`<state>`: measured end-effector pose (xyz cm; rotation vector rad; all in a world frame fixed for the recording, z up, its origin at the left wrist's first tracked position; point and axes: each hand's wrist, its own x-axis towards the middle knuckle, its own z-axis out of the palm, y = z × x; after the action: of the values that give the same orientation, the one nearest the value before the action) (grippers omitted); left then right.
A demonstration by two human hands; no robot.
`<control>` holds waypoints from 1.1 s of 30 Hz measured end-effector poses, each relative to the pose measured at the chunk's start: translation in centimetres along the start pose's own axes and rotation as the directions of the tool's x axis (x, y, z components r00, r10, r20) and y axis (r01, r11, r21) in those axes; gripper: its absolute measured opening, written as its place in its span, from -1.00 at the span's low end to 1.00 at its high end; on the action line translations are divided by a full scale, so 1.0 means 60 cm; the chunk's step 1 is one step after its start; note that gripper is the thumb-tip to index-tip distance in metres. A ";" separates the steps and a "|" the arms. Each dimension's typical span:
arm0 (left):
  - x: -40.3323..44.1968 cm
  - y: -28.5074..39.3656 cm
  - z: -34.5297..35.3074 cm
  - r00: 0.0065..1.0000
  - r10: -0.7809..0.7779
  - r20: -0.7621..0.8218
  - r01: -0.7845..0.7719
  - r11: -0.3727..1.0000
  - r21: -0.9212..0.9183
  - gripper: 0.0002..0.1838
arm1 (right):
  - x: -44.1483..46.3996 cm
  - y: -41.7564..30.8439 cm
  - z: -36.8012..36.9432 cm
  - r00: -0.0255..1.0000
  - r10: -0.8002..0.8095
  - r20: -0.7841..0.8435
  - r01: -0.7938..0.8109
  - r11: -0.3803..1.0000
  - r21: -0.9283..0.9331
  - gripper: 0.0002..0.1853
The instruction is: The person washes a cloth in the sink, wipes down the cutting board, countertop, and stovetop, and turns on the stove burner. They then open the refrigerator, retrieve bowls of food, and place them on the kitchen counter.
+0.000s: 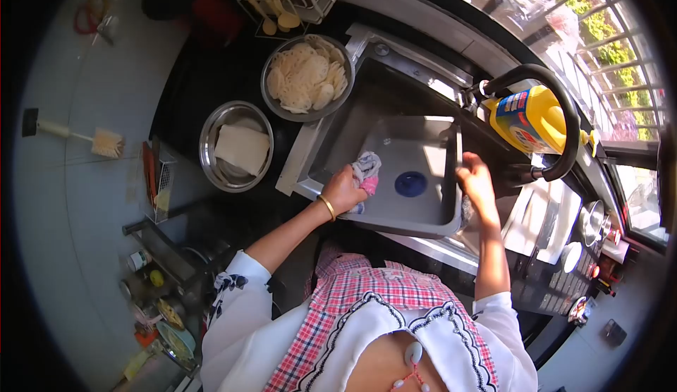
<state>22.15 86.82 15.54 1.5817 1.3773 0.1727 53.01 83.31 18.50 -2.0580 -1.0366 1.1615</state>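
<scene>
My left hand (345, 189) is closed around a bunched white and pink cloth (367, 168), beside the left edge of a grey rectangular tray (417, 216). My right hand (478, 180) grips the tray's right rim, its fingertips at the edge. The tray is tilted over the front part of the sink (338, 120), and a round dark blue patch (411, 184) shows on its floor. Whether the patch is a mark or a separate piece, I cannot tell. The tray hides much of the sink beneath it.
A black curved faucet (568, 120) and a yellow detergent bottle (529, 120) stand beyond the sink. To the left are a bowl of pale slices (307, 75) and a steel bowl (208, 145) holding a white slab. A knife (546, 226) lies on a board at right.
</scene>
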 end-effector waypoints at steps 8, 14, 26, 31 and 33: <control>0.013 0.029 -0.035 0.946 0.257 -0.195 -0.165 0.905 0.391 -0.43 | -0.046 0.044 0.048 0.998 0.035 0.045 -0.047 0.952 0.302 -0.78; 0.061 0.015 -0.039 0.932 0.262 -0.251 -0.112 0.867 0.486 -0.38 | 0.004 0.067 0.088 0.996 -0.010 -0.084 0.035 0.951 0.306 -0.76; 0.115 -0.077 0.032 0.931 0.239 -0.275 -0.056 0.840 0.540 -0.41 | 0.057 0.158 0.132 0.988 0.137 0.070 -0.152 0.941 0.304 -0.85; 0.102 -0.089 0.031 0.891 0.350 -0.288 -0.143 0.820 0.553 -0.44 | 0.073 0.373 0.079 0.965 0.110 -0.240 -0.119 0.993 -0.024 -0.81; 0.091 -0.083 0.034 0.858 0.418 -0.299 -0.183 0.792 0.582 -0.44 | 0.055 0.435 0.046 0.866 0.157 -0.475 -0.288 0.932 -0.218 -0.70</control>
<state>22.02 89.38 8.32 2.3575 1.5638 0.3639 60.87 71.95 -4.06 -2.5694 -0.7771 0.5984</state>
